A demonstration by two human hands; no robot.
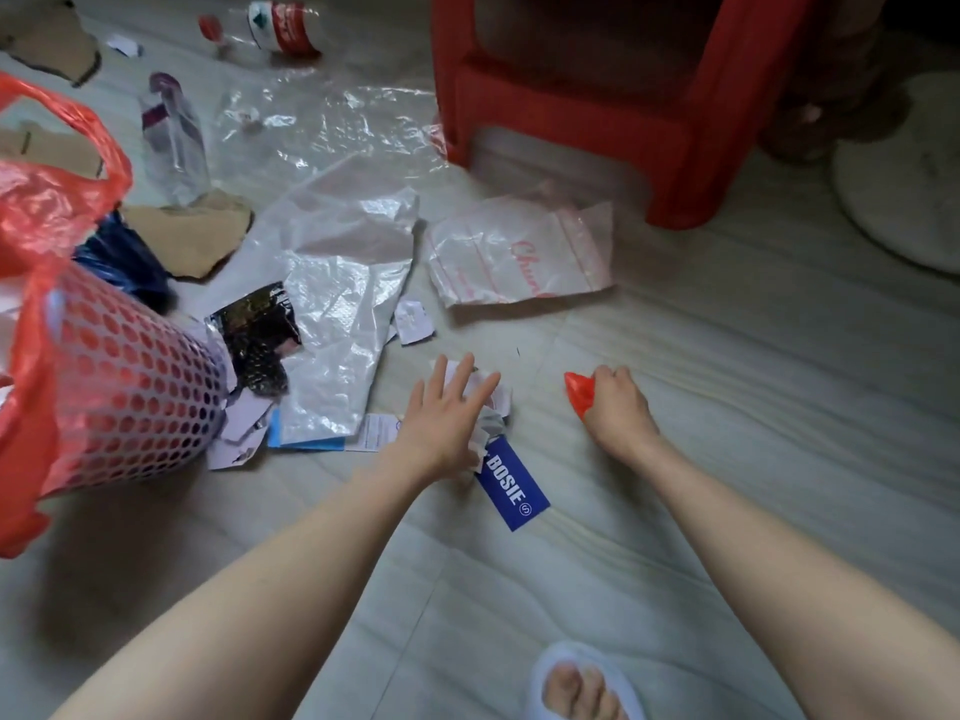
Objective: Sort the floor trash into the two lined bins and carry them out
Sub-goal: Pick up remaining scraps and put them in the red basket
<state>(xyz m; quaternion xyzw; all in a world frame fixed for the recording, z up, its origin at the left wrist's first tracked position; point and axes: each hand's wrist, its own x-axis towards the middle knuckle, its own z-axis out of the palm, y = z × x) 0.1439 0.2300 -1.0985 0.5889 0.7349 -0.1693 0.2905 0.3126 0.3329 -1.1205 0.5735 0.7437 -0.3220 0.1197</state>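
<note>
My left hand reaches flat, fingers spread, over a crumpled white paper on the floor, next to a blue BOSIE tag. My right hand grips a small scrap of red plastic just above the floor. A perforated pink bin lined with a red bag stands at the left. Around it lie a large white plastic bag, a clear printed bag, clear film, two plastic bottles and brown cardboard pieces.
A red plastic stool stands at the back right, a round white base beside it. A dark blue bag lies behind the bin. My foot in a white slipper is at the bottom.
</note>
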